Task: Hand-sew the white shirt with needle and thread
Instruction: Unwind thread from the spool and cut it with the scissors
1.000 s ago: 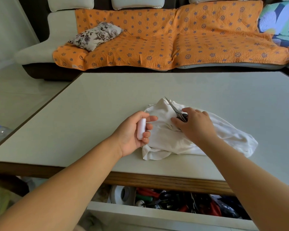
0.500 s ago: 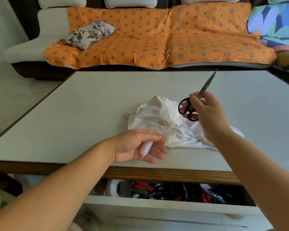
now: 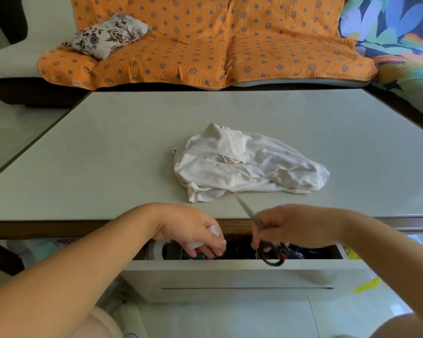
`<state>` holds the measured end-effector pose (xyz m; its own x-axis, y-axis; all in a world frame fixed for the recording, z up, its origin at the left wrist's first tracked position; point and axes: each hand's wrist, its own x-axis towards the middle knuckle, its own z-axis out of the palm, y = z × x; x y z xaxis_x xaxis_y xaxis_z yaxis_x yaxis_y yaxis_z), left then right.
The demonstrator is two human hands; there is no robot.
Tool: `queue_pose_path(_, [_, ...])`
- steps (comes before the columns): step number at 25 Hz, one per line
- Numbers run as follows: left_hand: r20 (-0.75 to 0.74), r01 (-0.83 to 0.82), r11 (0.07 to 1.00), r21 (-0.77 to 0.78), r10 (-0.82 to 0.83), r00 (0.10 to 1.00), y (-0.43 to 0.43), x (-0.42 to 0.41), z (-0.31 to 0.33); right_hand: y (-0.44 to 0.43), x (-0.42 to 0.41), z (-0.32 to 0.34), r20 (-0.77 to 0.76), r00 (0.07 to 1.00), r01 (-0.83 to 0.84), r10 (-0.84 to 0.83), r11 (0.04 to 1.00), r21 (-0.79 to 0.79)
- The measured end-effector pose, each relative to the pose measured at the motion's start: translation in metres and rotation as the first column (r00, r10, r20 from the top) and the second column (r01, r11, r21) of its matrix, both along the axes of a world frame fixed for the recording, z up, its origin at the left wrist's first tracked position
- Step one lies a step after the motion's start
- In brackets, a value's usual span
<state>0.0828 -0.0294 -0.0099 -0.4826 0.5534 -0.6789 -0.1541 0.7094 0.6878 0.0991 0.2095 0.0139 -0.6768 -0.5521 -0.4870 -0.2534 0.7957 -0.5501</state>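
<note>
The white shirt [image 3: 244, 164] lies crumpled on the pale table [image 3: 108, 142], untouched by either hand. My left hand [image 3: 193, 230] is over the open drawer [image 3: 230, 267] below the table's front edge and grips a small white thread spool [image 3: 214, 231]. To its right, also over the drawer, my right hand [image 3: 298, 226] holds black-handled scissors [image 3: 270, 252]. Their closed blades point up towards the shirt and the handle loops hang down. No needle or loose thread can be made out.
The drawer holds a jumble of tools and a white tape roll [image 3: 156, 250]. Behind the table stands a sofa with an orange cover [image 3: 205, 45] and a flowered cushion [image 3: 108, 35]. Pale tiled floor lies to the left and below.
Both hands have left the shirt and come down from above the table to the open drawer. The scissors swung from pointing up and away to hanging handle-down. The spool stays in my left hand.
</note>
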Motion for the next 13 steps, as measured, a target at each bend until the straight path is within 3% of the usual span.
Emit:
queue_pose_path(2, [-0.067, 0.015, 0.996, -0.085, -0.021, 0.998, -0.001, 0.005, -0.004, -0.006, 0.009, -0.011, 0.000, 0.998, -0.068, 0.069, 0.986, 0.154])
queue_pose_path(5, [-0.128, 0.083, 0.977, -0.197, -0.110, 0.986, -0.001, 0.011, -0.009, -0.012, 0.011, -0.026, 0.005, 0.997, -0.081, 0.082, 0.963, 0.256])
queue_pose_path(10, [-0.034, 0.068, 0.980, -0.185, -0.075, 0.997, -0.004, 0.010, -0.015, -0.012, 0.003, -0.028, 0.092, 0.991, -0.123, 0.102, 0.958, 0.260])
queue_pose_path(13, [0.070, 0.077, 0.980, -0.182, -0.066, 0.995, -0.004, 0.009, -0.020, -0.013, 0.003, -0.032, 0.048, 0.997, -0.067, 0.059, 0.983, 0.171])
